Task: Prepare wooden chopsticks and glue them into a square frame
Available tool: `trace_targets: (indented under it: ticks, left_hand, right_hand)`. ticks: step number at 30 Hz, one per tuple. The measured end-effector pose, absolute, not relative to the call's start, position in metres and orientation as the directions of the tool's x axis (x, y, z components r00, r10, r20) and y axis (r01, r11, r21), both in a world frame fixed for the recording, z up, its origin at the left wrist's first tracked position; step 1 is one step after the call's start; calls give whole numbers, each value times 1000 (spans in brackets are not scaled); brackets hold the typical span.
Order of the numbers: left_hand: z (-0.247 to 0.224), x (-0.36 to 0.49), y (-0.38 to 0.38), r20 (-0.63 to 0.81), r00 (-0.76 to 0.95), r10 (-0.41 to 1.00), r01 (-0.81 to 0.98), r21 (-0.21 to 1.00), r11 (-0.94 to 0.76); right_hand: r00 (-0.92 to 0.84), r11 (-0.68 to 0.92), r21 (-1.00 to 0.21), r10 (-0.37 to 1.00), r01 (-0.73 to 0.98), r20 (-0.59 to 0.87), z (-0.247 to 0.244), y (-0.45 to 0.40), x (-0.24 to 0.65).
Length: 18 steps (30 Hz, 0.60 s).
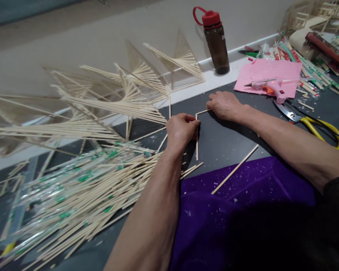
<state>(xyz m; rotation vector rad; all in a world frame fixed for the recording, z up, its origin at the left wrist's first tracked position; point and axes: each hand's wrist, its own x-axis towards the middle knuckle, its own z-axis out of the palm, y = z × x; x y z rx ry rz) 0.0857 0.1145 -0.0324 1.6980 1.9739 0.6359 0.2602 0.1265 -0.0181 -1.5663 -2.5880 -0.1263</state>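
Observation:
My left hand is closed, its thumb and fingers pinching a thin wooden stick that lies on the dark table. At that stick's far end, a second wooden stick meets it at a corner. My right hand has its fingers curled over the other end of this second stick, close to the tabletop. Whether the two sticks are joined, I cannot tell. Nearer to me, a loose wooden stick lies partly on a purple cloth.
Many loose sticks, some in plastic wrappers, cover the left side. Twisted stick frames stand along the wall. A red-capped bottle stands behind. To the right are a pink glue gun on pink cloth and yellow-handled scissors.

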Motion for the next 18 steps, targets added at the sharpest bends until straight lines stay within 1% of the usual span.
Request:
trace_targets:
  ticks: [3,4,9,18]
  left_hand:
    - [-32,86,114,28,-100,995,848,525,70]
    - [-32,86,114,35,-96,995,857,512,65]
    - [-33,86,113,50,-84,995,863,502,48]
    - [-30,88,113,30,-103,994,876,476,76]
  right_hand:
    - [-470,472,14,872,881,137,-18,126,260]
    - [-469,471,15,873,882,135,-17,126,260]
    - [-470,472,16,873,882,130,-15,126,260]
    - [-460,464,-1,880,886,120,-15,124,260]
